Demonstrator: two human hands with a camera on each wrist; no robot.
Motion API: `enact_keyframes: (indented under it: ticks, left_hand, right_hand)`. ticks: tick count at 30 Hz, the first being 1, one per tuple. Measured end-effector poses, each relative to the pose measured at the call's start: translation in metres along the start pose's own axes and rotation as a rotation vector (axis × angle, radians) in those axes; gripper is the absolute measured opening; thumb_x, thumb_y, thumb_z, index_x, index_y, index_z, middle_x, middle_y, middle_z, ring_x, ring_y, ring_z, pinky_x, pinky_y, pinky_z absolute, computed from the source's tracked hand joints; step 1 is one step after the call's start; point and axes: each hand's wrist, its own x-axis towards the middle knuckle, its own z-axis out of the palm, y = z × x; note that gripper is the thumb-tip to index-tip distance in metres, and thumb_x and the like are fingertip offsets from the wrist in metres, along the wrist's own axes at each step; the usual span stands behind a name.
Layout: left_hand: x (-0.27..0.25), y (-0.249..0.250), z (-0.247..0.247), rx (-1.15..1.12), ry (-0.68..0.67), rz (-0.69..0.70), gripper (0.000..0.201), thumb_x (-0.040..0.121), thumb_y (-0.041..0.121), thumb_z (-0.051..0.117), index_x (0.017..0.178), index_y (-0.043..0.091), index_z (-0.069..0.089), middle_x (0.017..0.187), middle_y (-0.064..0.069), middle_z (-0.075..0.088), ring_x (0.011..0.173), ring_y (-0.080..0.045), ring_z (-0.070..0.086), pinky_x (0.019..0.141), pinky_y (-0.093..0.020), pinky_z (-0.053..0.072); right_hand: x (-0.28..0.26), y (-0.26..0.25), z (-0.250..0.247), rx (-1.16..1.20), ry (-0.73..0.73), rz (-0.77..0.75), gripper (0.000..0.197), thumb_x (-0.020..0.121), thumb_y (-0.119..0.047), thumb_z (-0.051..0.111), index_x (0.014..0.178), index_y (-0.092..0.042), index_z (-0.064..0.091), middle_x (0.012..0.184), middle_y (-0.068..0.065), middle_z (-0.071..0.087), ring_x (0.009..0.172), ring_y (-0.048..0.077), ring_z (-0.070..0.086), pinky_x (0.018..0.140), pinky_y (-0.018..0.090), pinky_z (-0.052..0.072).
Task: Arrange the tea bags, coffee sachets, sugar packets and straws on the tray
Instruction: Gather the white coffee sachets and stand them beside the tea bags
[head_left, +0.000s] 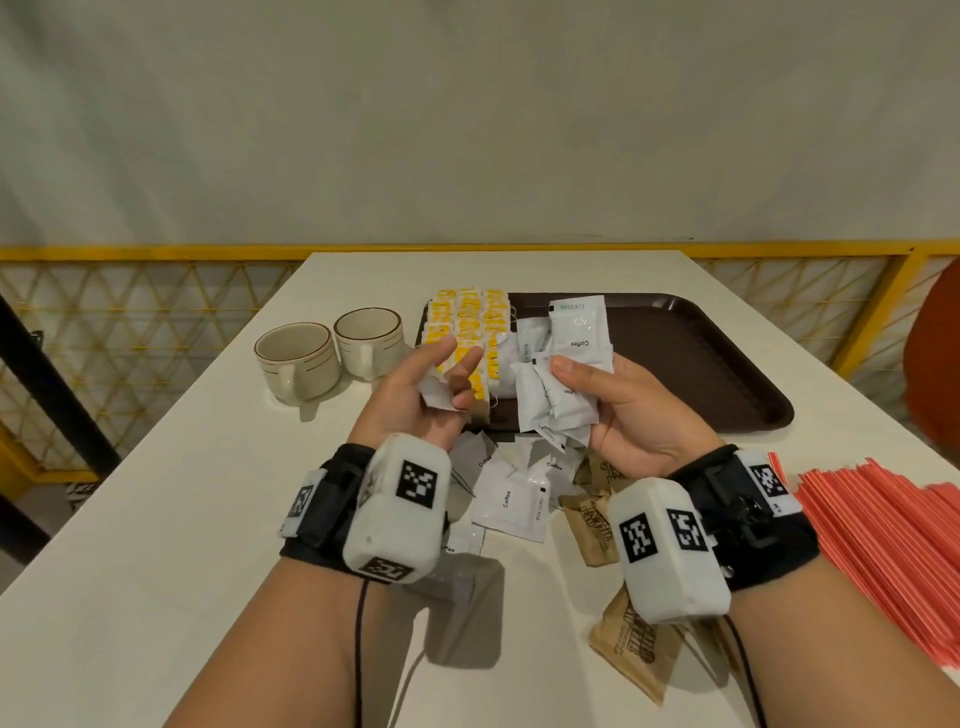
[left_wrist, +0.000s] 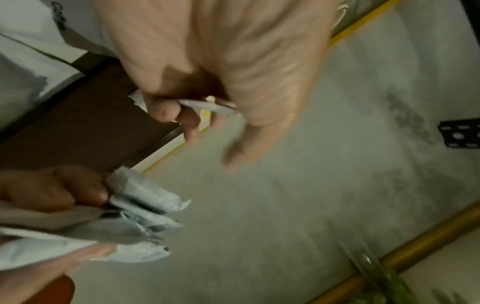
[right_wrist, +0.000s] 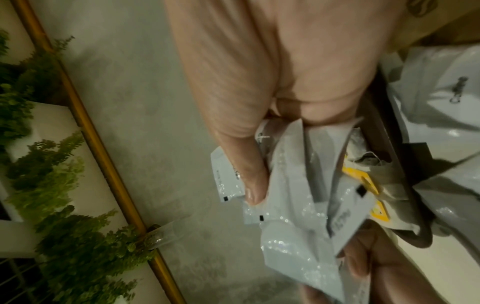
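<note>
Both hands are raised palm-up just in front of the brown tray: the right hand clamps a crumpled bunch of white coffee sachets under its thumb, and the left hand pinches one small white packet with curled fingers. Yellow tea bags sit in rows on the tray's left end. More sachets, brown sugar packets and red straws lie on the table nearer than the tray.

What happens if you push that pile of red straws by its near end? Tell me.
The straws are thin round tubes lying loose on the table, so they would probably roll and fan apart rather than move as one. They look light, so a nudge may scatter them. The pile reaches the table's right edge, so some might fall.
</note>
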Motion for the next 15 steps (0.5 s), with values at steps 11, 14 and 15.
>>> enact_keyframes:
  ticks: [11, 14, 15]
  left_hand:
    - [0.0058, -0.0099, -0.0045, 0.307, -0.197, -0.164, 0.074, 0.08, 0.049, 0.066, 0.139, 0.01, 0.046, 0.137, -0.018, 0.051, 0.074, -0.025, 0.058, 0.075, -0.034, 0.043]
    - [0.0061, -0.0097, -0.0049, 0.385, -0.242, -0.167, 0.07, 0.082, 0.061, 0.056, 0.138, 0.019, 0.049, 0.141, -0.017, 0.048, 0.096, -0.031, 0.057, 0.077, -0.036, 0.043]
    - [0.006, -0.0098, -0.0061, 0.418, -0.24, -0.171, 0.069, 0.083, 0.062, 0.056, 0.137, 0.019, 0.051, 0.14, -0.018, 0.048, 0.102, -0.032, 0.054, 0.08, -0.037, 0.045]
  right_hand:
    - [0.0016, 0.0023, -0.0052, -0.093, 0.012, 0.066, 0.052, 0.074, -0.005, 0.064, 0.125, -0.003, 0.058, 0.116, 0.017, 0.068, 0.098, 0.026, 0.07, 0.075, 0.037, 0.06]
    - [0.0015, 0.0037, -0.0069, -0.131, -0.007, 0.095, 0.052, 0.074, -0.003, 0.064, 0.126, -0.001, 0.057, 0.118, 0.021, 0.066, 0.103, 0.031, 0.067, 0.081, 0.039, 0.058]
    - [0.002, 0.0049, -0.0075, -0.147, -0.02, 0.105, 0.052, 0.076, -0.003, 0.064, 0.127, 0.0, 0.056, 0.12, 0.023, 0.064, 0.108, 0.035, 0.064, 0.085, 0.042, 0.057]
